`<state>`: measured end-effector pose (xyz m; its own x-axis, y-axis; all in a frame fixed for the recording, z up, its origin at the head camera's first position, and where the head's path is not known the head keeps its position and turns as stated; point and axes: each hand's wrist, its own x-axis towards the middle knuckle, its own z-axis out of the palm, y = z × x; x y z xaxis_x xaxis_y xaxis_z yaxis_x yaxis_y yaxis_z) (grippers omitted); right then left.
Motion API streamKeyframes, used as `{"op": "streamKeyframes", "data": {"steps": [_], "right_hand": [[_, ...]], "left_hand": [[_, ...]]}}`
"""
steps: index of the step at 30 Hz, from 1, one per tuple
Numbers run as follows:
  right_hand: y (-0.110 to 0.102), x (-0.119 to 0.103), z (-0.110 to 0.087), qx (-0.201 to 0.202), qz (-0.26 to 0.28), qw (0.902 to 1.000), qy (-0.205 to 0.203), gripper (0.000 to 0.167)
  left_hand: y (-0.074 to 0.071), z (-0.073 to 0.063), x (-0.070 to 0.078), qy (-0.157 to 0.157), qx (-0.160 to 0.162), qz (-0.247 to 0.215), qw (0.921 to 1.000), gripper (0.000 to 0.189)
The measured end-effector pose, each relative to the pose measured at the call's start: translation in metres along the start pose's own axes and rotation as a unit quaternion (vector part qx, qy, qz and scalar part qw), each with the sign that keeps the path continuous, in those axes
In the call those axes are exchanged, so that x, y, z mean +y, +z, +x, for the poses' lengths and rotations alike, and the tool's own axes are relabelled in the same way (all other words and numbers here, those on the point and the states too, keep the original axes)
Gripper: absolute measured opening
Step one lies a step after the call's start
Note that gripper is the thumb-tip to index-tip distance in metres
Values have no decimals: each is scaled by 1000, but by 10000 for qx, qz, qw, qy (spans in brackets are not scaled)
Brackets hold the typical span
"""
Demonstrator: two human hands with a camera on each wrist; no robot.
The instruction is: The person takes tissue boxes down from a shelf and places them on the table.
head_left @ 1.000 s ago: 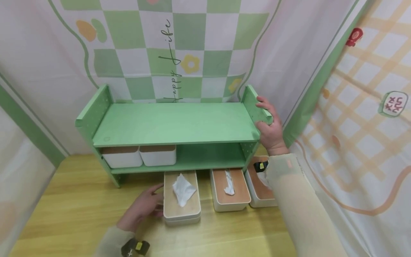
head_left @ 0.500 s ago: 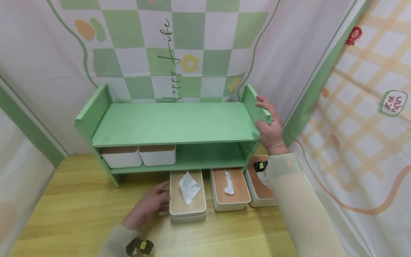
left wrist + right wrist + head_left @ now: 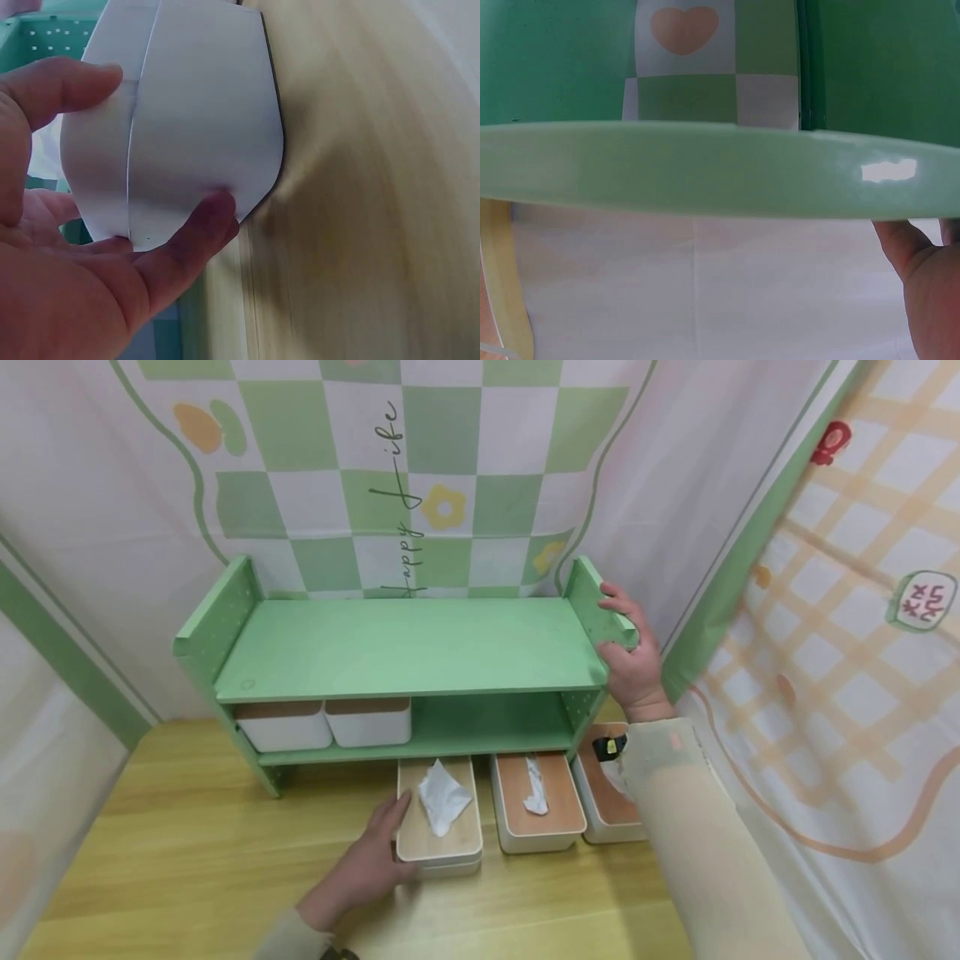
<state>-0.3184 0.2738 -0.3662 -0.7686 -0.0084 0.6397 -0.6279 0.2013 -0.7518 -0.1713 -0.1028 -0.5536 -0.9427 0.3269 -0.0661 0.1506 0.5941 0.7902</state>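
Note:
My left hand is at the left side of a tissue box with a pale wood lid and a white tissue. In the left wrist view its spread fingers touch the white wall of the tissue box, and the thumb lies across the lid seam. My right hand grips the right side panel of a green two-tier shelf, thumb on the inner face and fingers over the top edge. Most of this hand is hidden behind the panel edge in the right wrist view.
Two white boxes with brown lids, a left box and a right box, stand on the lower tier. Another tissue box and a partly hidden tissue box stand farther right on the wooden table. A printed curtain hangs behind.
The tissue box at my left hand has slid slightly right, toward the neighbouring box. My left hand has followed and its fingers now reach onto the lid edge. The right hand stays put.

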Motion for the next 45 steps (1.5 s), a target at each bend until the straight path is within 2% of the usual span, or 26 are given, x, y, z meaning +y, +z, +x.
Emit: {"op": "streamKeyframes", "data": {"steps": [6,17,28,35,45], "right_hand": [[-1,0,-1,-17,91,10000,29,58],[0,-1,0,-5,85,10000,25,58],[0,-2,0,10,30,10000,6,58],[0,0,0,-1,4,10000,-11,58],[1,-1,0,7,42,10000,-39,59]], "left_hand": [[3,3,1,44,121,72,9999,111],[8,11,2,451,305,194,9983,111],[12,18,7,214,110,40,9997,116],[18,22,8,296,132,46,9995,118],[19,24,13,227,109,209,9995,119]]}}
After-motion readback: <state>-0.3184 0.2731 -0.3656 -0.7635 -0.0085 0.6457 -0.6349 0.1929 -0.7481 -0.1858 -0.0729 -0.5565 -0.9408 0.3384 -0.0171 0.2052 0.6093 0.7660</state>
